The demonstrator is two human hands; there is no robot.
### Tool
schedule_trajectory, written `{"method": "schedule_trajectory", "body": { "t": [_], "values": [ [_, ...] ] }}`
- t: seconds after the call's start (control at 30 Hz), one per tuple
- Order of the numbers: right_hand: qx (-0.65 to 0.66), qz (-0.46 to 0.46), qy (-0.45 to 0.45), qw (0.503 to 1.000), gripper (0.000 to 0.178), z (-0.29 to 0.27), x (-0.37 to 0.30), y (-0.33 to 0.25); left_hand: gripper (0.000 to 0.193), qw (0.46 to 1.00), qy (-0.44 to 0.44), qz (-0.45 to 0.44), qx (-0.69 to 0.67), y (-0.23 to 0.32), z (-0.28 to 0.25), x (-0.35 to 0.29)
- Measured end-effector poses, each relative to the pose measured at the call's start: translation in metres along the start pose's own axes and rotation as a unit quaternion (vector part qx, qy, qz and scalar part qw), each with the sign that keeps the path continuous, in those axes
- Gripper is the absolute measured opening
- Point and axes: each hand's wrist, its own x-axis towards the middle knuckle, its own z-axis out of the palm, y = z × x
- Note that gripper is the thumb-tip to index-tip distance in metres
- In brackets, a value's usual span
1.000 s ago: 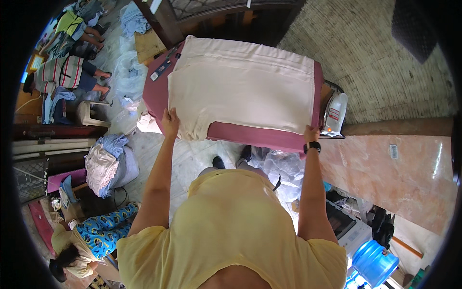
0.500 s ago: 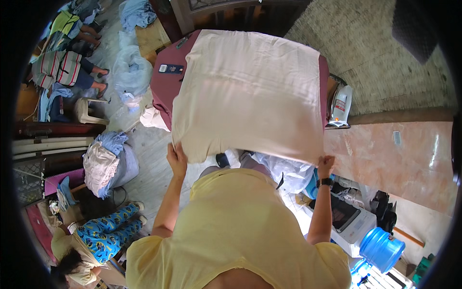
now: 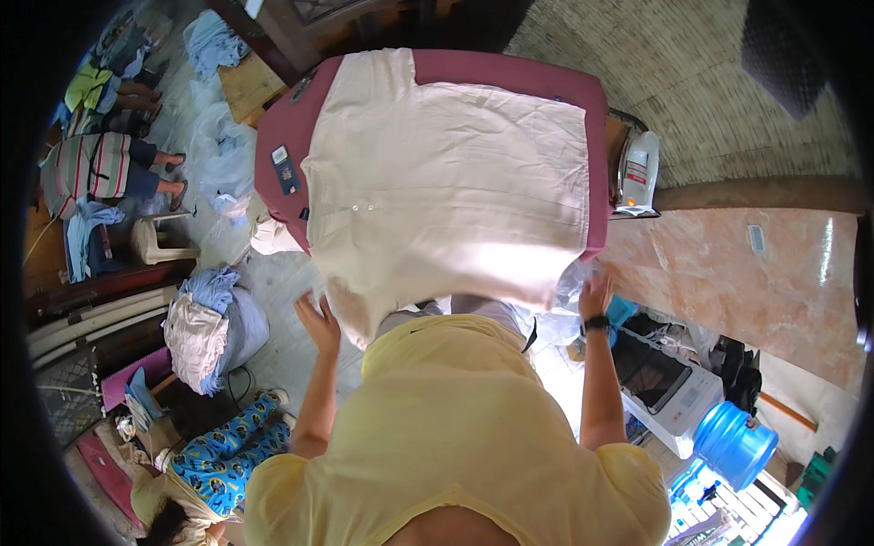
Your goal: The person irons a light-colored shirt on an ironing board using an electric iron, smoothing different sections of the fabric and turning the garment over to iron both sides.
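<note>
A cream short-sleeved shirt [image 3: 455,173] lies spread over a maroon padded ironing board [image 3: 596,182]. Two small buttons show near its left side, and its near edge hangs over the board's front toward my body. My left hand [image 3: 319,322] is off the cloth, just left of the hanging corner, fingers apart and holding nothing. Beside the shirt's right near corner my right hand [image 3: 596,295], with a dark band on its wrist, is raised with loose, slightly blurred fingers and nothing visible in them.
A white iron [image 3: 640,173] with an orange light rests right of the board. On the board's left lies a dark blue tag-like item [image 3: 287,171]. Bundled clothes [image 3: 214,328] stand on the floor at left. Other people sit at the left; a blue water jug [image 3: 736,444] is lower right.
Both hands have let go of the cloth's near corners. The cloth has dropped onto the board, now showing a sleeve and buttons. The view has shifted slightly.
</note>
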Motion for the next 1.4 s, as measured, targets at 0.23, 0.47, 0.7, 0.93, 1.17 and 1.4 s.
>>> {"method": "schedule_trajectory", "body": {
  "t": [0.23,0.47,0.7,0.93,1.17,1.4],
  "values": [
    [0.056,-0.081,0.011,0.995,0.033,0.022,0.273,-0.109,0.039,0.952,-0.107,0.283,-0.054,0.162,0.111,0.247],
    [0.051,-0.069,-0.041,0.996,0.037,0.069,0.388,-0.147,0.046,0.880,-0.193,0.425,0.085,0.238,0.218,0.353],
    [0.209,-0.059,-0.160,0.963,0.028,0.068,0.414,-0.121,0.028,0.833,-0.293,0.411,0.228,0.234,0.228,0.399],
    [0.216,-0.020,-0.113,0.970,0.031,0.075,0.426,-0.120,0.011,0.864,-0.183,0.392,0.256,0.249,0.239,0.426],
    [0.116,0.021,0.003,0.993,0.031,0.089,0.431,-0.132,0.026,0.902,-0.141,0.293,0.283,0.269,0.269,0.429],
    [0.193,0.004,0.131,0.973,0.023,0.007,0.290,-0.118,0.024,0.860,-0.209,0.449,-0.121,0.379,0.322,0.372]
  ]
}}
